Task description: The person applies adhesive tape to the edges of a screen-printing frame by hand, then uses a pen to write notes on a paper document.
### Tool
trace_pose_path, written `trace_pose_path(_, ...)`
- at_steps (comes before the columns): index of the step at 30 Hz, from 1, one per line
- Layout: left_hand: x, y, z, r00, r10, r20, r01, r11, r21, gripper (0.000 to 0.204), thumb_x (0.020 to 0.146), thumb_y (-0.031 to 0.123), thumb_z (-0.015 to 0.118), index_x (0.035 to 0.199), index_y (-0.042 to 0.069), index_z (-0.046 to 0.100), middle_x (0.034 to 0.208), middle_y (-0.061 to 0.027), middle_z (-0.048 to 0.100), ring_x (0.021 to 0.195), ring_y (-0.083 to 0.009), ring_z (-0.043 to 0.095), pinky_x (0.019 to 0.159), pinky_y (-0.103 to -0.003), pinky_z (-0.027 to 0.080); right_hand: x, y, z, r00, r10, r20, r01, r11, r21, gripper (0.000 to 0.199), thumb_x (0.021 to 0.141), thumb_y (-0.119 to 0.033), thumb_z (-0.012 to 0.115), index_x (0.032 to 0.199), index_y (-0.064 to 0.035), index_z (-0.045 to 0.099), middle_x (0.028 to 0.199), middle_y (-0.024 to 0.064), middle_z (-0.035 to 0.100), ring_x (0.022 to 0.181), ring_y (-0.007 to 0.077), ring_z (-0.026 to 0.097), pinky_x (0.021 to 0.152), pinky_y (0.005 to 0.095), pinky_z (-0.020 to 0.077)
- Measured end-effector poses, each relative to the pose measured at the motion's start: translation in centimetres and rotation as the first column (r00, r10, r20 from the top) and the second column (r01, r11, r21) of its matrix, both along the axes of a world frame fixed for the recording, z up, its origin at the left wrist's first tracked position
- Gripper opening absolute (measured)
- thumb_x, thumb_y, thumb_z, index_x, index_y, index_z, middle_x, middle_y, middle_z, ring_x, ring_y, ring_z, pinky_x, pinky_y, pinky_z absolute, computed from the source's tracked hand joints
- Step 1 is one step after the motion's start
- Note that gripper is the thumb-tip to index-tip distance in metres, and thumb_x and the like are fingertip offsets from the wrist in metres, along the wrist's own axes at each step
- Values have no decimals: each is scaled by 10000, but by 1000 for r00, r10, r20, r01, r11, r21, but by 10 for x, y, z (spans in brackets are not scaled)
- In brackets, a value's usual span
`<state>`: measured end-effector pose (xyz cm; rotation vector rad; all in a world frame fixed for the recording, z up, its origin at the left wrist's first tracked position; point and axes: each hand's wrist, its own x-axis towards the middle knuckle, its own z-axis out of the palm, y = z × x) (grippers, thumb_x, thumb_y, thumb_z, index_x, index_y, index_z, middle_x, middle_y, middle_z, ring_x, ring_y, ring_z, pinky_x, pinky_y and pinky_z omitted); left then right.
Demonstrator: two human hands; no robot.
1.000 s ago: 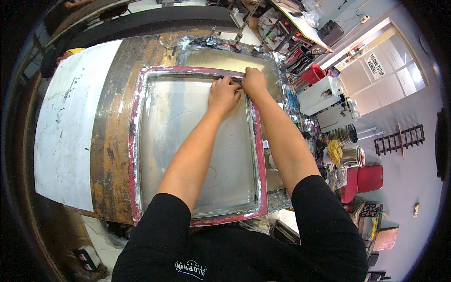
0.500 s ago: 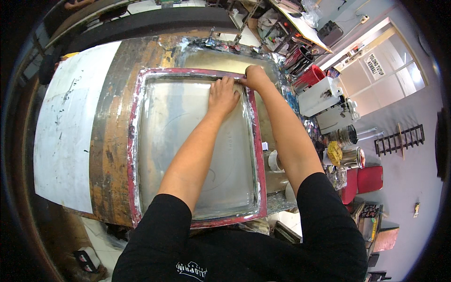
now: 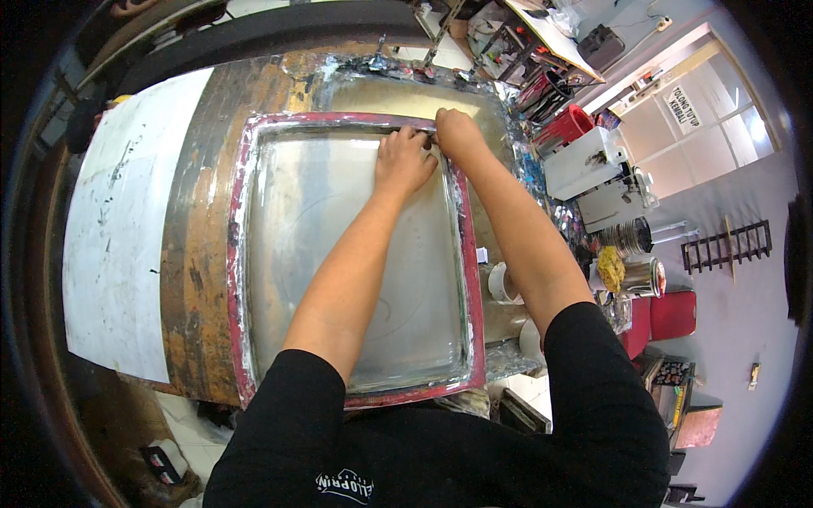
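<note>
A silk-screen frame with a red, paint-smeared rim and pale translucent mesh lies on the stained worktable in front of me. At its far right inner corner is my left hand, fingers bent and slightly apart, the tips against the inner edge of the far rim. Close beside it, over the outside of that same corner, my right hand is closed with its fingertips down at the rim. What those fingers pinch, if anything, is hidden. Faint curved marks show on the mesh between my forearms.
A white sheet covers the table's left part. White containers, a red bucket, a metal can with a yellow cloth and a white cup stand on the right. A red chair is beyond.
The view has shifted slightly. My right hand has moved a little left along the corner, and my left thumb stands further from the fingers.
</note>
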<state>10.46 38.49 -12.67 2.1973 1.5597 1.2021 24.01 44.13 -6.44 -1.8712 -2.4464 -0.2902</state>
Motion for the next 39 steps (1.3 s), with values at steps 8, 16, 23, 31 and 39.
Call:
trace_pose_path(8, -3, -3, 0, 994, -16, -107, 15, 1000, -7, 250, 851, 321, 756, 1028, 152, 809, 1151, -87, 627, 1063, -313, 583, 957, -462, 462, -9, -2, 0, 999, 6, 48, -4, 999, -34, 189, 791, -100, 721, 936, 21, 713, 945, 246, 735, 930, 393, 734, 862, 441, 596)
trace_pose_path(16, 0, -6, 4, 996, -12, -86, 8, 999, -48, 293, 850, 307, 757, 1093, 147, 790, 1193, -102, 622, 1077, -318, 582, 967, -467, 459, -4, -2, -6, 984, 166, 60, -164, 986, -39, 130, 804, -96, 693, 867, 13, 726, 883, 233, 731, 884, 371, 738, 842, 450, 599)
trace_pose_path(23, -1, -5, 2, 994, -4, -112, 1, 1000, -23, 375, 899, 253, 684, 1266, 181, 713, 1195, -100, 611, 1098, -316, 579, 971, -474, 456, 1, -14, -10, 987, 17, 163, 3, 992, -125, 302, 819, -146, 737, 1071, 19, 747, 1138, 193, 714, 1114, 371, 671, 950, 455, 562)
trace_pose_path(31, -7, -1, -2, 987, 0, -158, -7, 999, -42, 400, 904, 234, 674, 1304, 216, 687, 1184, -84, 610, 1096, -308, 578, 966, -467, 448, -9, -18, -13, 991, -115, -65, 110, 991, -78, 293, 870, -133, 672, 1112, 32, 678, 1137, 250, 689, 1059, 386, 700, 923, 473, 572)
trace_pose_path(39, -3, -7, 4, 993, 8, -116, -13, 999, -43, 419, 884, 259, 703, 1301, 211, 690, 1212, -74, 603, 1136, -295, 570, 981, -455, 441, 18, -3, -19, 985, -17, -174, 16, 1000, -4, 362, 826, -235, 728, 1104, -3, 707, 1049, 267, 714, 1003, 439, 688, 913, 505, 552)
